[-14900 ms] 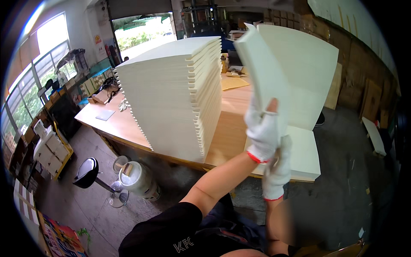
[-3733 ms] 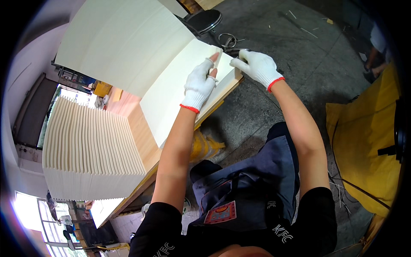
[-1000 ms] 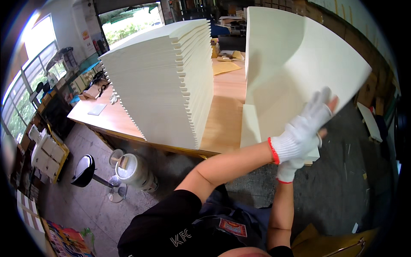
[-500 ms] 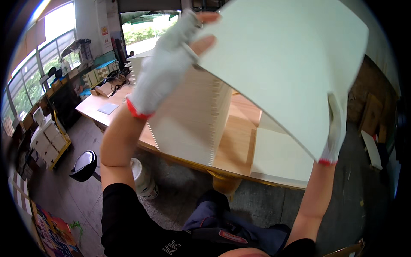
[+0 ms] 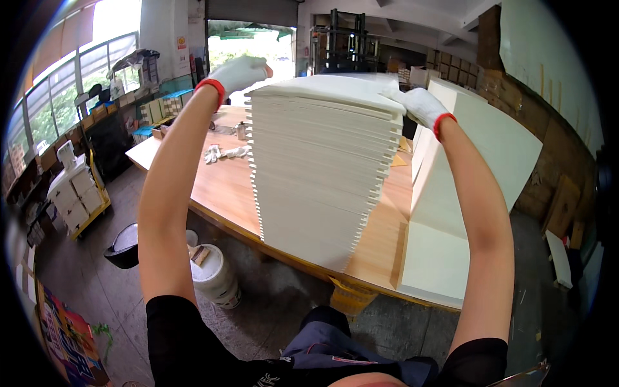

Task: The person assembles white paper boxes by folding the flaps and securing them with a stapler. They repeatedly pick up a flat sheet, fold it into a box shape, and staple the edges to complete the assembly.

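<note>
A tall stack of white boards (image 5: pixel 316 174) with notched side edges stands on the wooden table, its top level with my hands. My left hand (image 5: pixel 240 72), in a white glove with a red cuff, hangs over the stack's far left corner. Its fingers reach rightward, and I see nothing held in them. My right hand (image 5: pixel 422 105), gloved the same way, closes on the right edge of the top white board (image 5: pixel 329 89). Some of its fingers are blurred or hidden by that edge.
Right of the stack, large white panels (image 5: pixel 493 145) stand on the wooden table (image 5: pixel 216 184). A pair of gloves (image 5: pixel 222 153) lies on the left. Below the front edge is a white bucket (image 5: pixel 219 284) with a brush (image 5: pixel 200 255). A loaded cart (image 5: pixel 77 193) stands farther left.
The large white board that was raised and tilted in front of me is no longer held up there. My left hand has moved left, my right hand inward and up to the stack's top.
</note>
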`<action>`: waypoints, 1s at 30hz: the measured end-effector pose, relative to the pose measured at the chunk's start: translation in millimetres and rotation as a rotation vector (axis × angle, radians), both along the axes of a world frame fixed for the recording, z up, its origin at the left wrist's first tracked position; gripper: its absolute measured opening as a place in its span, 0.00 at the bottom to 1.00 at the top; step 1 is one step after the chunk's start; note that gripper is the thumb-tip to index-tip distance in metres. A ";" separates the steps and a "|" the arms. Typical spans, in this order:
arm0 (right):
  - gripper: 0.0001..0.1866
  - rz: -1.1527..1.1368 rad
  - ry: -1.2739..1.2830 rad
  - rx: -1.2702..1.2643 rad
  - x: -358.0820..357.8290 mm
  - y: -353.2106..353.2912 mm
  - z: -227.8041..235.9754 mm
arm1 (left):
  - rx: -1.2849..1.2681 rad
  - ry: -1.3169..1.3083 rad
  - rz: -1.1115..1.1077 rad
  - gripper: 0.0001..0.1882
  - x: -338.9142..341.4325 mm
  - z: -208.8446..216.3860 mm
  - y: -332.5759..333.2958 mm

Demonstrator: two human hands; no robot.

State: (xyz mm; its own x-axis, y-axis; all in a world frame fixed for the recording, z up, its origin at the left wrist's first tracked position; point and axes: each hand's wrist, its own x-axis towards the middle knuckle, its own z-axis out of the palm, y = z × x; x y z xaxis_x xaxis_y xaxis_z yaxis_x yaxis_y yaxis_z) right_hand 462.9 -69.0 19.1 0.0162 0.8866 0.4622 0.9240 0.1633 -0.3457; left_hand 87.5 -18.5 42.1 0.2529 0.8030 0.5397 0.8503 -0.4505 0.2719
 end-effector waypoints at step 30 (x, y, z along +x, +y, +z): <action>0.16 0.304 -0.007 0.299 -38.7 -99.8 -25.7 | -0.135 -0.123 -0.352 0.14 -38.9 -20.4 14.7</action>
State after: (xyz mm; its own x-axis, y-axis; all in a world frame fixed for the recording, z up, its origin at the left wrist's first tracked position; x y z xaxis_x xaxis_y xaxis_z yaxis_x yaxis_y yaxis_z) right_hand 424.3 -168.9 -6.6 -0.2291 0.6772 0.6993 0.8205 0.5208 -0.2356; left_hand 48.6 -3.8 21.7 0.4652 0.7446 0.4788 0.6077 -0.6619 0.4389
